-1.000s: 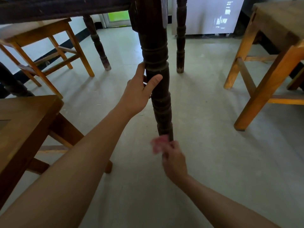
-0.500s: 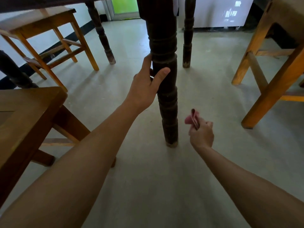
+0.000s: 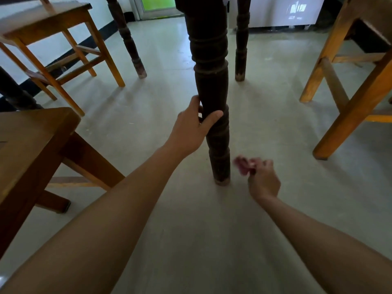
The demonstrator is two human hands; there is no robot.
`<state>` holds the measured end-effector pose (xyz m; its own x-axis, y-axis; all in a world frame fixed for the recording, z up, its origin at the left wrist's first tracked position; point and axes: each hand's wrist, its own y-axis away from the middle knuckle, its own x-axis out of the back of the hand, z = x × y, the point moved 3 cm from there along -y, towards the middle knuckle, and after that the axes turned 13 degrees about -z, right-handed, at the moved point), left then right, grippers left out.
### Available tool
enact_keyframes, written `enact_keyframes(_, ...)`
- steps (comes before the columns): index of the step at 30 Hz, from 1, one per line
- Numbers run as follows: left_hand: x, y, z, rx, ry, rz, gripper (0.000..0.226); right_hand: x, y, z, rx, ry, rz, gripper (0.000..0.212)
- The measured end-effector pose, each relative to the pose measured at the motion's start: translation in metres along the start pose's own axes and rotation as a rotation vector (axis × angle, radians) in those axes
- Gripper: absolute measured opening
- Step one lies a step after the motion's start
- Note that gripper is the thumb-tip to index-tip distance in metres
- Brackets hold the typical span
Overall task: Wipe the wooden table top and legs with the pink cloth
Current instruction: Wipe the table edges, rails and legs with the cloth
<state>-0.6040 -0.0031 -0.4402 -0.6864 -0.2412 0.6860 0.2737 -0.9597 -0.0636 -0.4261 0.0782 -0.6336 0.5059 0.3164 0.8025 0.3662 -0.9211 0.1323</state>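
1. L hand [image 3: 192,128] grasps the dark turned table leg [image 3: 210,85] at about mid-height. The thumb lies across the front and the fingers go round the back.
2. R hand [image 3: 264,180] is clenched round the pink cloth [image 3: 241,165], which is bunched small. Both are blurred and low, just beside the foot of the leg on its right side. The cloth seems not to touch the wood.
3. The table top is above the view and can't be seen. The far legs [image 3: 240,49] stand behind, well apart from both hands.
4. Probably the step now is the lower part of this leg; the other legs are prob. not done yet.
5. Risk: the cloth is so bunched that little of it meets the wood, so the grooves and rings of the turning may be missed.
6. Risk: the cloth is near the floor [image 3: 275,102]. If it drags there it can take up grit and then smear or scratch the leg.
7. Risk: the L hand covers one band of the leg, which gets no wipe unless the hand shifts.
8. Risk: the stool [image 3: 31,141] is near the L forearm, and a wide elbow move could knock it.
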Motion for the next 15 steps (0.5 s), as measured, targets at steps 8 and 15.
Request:
enact_keyframes(8, -0.003, -0.003, -0.008, -0.012, 0.06, -0.015, 0.054, -0.055, 0.027, -0.044, 0.012, -0.315, -0.119, 0.066)
enact_keyframes(15, -0.003, -0.006, -0.011, -0.012, 0.061, -0.007, 0.055, -0.093, 0.07, -0.025, 0.147, -0.237, -0.326, 0.031)
